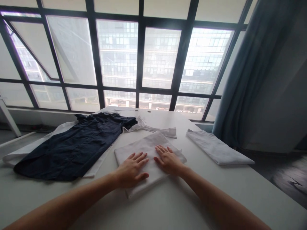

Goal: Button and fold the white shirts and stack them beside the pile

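Observation:
My left hand (131, 169) and my right hand (169, 159) lie flat, fingers spread, on a folded white cloth (144, 150) on a white table (203, 188). Neither hand grips it. A dark navy garment (69, 150) lies spread to the left of my left hand, on top of a white garment (28, 155) whose edges show around it. Crumpled white fabric (150, 127) runs from there behind the folded cloth. To the right of my right hand lies a second folded white cloth (217, 148), apart from my hand.
The table's far edge meets a large dark-framed window (141, 57) looking onto a building. A blue-grey curtain (240, 80) hangs at the right. The table's right edge drops to a dark floor (280, 175).

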Motion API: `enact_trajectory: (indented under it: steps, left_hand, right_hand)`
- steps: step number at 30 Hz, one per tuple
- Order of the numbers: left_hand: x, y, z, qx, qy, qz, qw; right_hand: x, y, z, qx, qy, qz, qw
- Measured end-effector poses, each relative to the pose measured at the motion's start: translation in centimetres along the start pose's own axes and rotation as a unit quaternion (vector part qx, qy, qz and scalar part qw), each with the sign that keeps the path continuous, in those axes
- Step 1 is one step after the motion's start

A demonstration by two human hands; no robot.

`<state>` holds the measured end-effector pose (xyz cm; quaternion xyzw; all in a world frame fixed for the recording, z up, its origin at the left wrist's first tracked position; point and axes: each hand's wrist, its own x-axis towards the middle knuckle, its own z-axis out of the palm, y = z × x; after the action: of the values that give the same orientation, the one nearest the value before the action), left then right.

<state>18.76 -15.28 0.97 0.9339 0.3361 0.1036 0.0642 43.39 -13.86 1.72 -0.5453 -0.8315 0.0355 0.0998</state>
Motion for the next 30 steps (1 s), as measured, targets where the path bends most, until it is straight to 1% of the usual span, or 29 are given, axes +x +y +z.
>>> enact_trajectory:
  steps: [4,6,9,11,13,15,17,18,20,22,24,26,28,30]
  left_hand:
    - [-0.2,-0.5,0.2,0.008,-0.011,-0.003,1.000]
    - [-0.2,-0.6,0.2,0.009,-0.011,0.000,1.000]
    - [-0.2,-0.4,0.0,0.011,-0.014,0.002,1.000]
    - [-0.2,-0.3,-0.1,0.014,-0.017,0.000,1.000]
    - [-0.3,-0.1,-0.3,0.018,-0.021,0.003,1.000]
    - [-0.5,0.4,-0.6,0.013,-0.025,0.022,0.999]
    - [-0.9,1.1,-0.9,-0.003,-0.025,0.059,0.998]
    - [-1.0,1.5,-1.1,-0.015,-0.022,0.085,0.996]
    - [-1.1,2.2,-1.4,-0.046,-0.007,0.143,0.989]
    - [-0.8,2.1,-1.5,-0.079,0.015,0.173,0.982]
    - [-0.2,1.1,-1.5,-0.098,0.039,0.152,0.983]
    - [0.4,-0.6,-1.2,-0.091,0.054,0.096,0.990]
    - [0.8,-2.3,-0.8,-0.068,0.044,0.039,0.996]
    - [1.1,-3.2,-0.5,-0.051,0.016,-0.005,0.999]
  right_hand:
    - [0.7,3.8,-0.3,-0.015,-0.014,0.029,0.999]
    - [0.9,5.2,-0.3,-0.027,-0.024,0.060,0.998]
    - [1.2,6.5,-0.2,-0.041,-0.033,0.112,0.992]
    - [1.2,6.6,-0.4,-0.052,-0.019,0.123,0.991]
    - [1.3,5.9,-0.8,-0.063,0.017,0.101,0.993]
    - [1.3,4.5,-1.3,-0.063,0.063,0.063,0.994]
    - [1.3,2.5,-1.5,-0.050,0.097,0.020,0.994]
    - [1.3,1.4,-1.4,-0.041,0.104,-0.003,0.994]
    - [1.2,-0.5,-0.8,-0.023,0.094,-0.048,0.994]
    - [1.1,-1.9,0.1,-0.005,0.061,-0.071,0.996]
    - [1.1,-2.3,1.0,0.010,0.028,-0.066,0.997]
    - [1.3,-1.7,1.4,0.018,0.011,-0.046,0.999]
    - [1.8,-0.2,1.4,0.016,0.006,-0.023,1.000]
    - [2.3,1.8,1.1,0.005,-0.003,0.014,1.000]
